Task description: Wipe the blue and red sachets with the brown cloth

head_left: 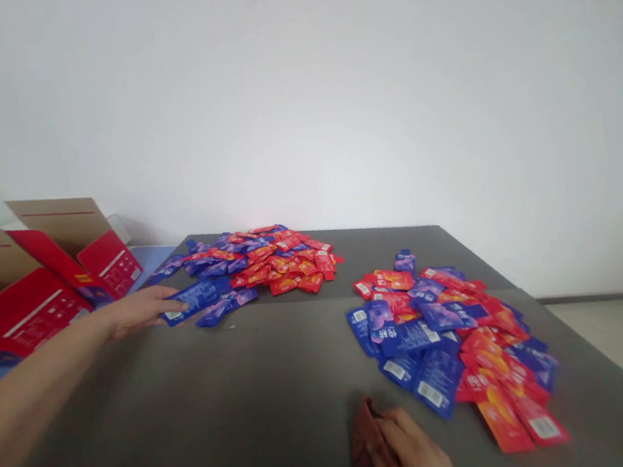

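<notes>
The dark table (pixel 243 405) carries everything within reach, with open cardboard boxes (pixel 33 311) standing past its left edge. The left pile (pixel 274 258) of red and blue packets spreads from the far left corner along the far edge; the right pile (pixel 454 337) lies along the right edge. Toward the near edge, the right hand (pixel 410 453) is closed on the upper rim of a reddish-brown item (pixel 364 454), soft-looking and folded, though I cannot tell whether it is a pouch. That grip is best left light, so the rim does not crumple. The left hand (pixel 140 310) holds a blue packet (pixel 197 296) near the left edge, at the side of the left pile, thumb across one end and the other fingers mostly hidden. Since its free end lies against neighbouring packets, a firm pinch and a small upward tilt should part it cleanly; dragging it sideways could pull loose ones over the left edge.
</notes>
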Demonstrator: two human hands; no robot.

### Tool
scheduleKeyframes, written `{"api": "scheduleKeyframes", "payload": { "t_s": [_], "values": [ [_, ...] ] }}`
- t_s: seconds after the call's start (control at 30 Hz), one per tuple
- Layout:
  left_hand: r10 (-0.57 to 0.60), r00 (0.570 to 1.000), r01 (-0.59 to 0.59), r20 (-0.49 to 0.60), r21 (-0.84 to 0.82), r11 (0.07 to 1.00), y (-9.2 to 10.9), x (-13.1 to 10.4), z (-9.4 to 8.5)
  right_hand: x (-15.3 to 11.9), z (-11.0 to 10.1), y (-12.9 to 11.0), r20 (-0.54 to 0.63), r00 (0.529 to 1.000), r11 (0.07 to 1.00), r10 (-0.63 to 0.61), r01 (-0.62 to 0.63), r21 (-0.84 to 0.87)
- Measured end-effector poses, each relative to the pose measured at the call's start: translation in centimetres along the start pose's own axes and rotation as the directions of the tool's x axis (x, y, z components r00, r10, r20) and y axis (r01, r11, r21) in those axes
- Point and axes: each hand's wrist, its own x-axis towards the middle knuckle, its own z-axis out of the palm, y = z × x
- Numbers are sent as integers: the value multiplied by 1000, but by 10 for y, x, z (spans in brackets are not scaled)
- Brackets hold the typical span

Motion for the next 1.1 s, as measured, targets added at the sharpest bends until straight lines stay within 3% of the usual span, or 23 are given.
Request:
{"api": "scheduleKeyframes", "payload": {
  "t_s": [0.1,0.23,0.37,0.43,0.5,0.57,0.67,0.83,1.1],
  "values": [
    [70,982,-46,172,-143,989,38,-27,45,5,-13,-5,31,1000,999,-6,5,31],
    [116,926,-35,359,-225,974,79,-55,127,5,-26,-25,-30,999,989,10,-5,147],
    [164,841,-55,515,-221,974,99,-65,210,-1,-27,-57,-99,992,983,-80,95,158],
    [210,799,-93,564,-230,969,103,-66,243,0,-20,-72,-56,984,981,-172,176,86],
    [246,789,-127,563,-242,962,104,-66,267,7,-12,-78,1,978,978,-206,206,-7],
    [233,834,-103,500,-273,956,104,-65,281,18,-4,-76,23,988,984,-152,153,-89],
    [167,895,-13,414,-349,937,103,-64,287,35,1,-62,65,998,985,4,8,-173],
    [172,896,14,410,-413,911,97,-69,286,49,-2,-53,149,979,970,135,-100,-222],
    [208,933,-64,295,-432,899,87,-76,291,42,-2,-52,95,974,971,204,-189,-144]
  ]
}}
